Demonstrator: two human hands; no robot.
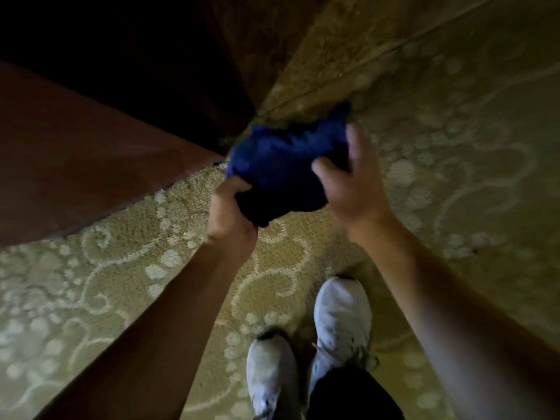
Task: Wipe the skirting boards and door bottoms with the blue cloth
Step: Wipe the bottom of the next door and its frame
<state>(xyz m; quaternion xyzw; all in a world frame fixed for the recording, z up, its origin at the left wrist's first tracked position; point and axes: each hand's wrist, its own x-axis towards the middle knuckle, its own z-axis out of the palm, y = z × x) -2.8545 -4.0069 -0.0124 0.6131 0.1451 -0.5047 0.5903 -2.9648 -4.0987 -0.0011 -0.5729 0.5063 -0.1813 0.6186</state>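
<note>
A bunched dark blue cloth (281,168) hangs in the air in front of me, held between both hands. My left hand (230,213) grips its lower left edge from below, fingers curled into the fabric. My right hand (351,183) holds the cloth's right side, thumb pressed on top and fingers wrapped behind it. Beyond the cloth a reddish-brown door or board (75,165) runs along the left, meeting a dark corner. A tan wall base (318,71) runs off to the upper right. The scene is dim and slightly blurred.
Patterned beige carpet (127,283) covers the floor. My two white trainers (306,350) stand on it at the bottom centre. The upper left of the view is very dark.
</note>
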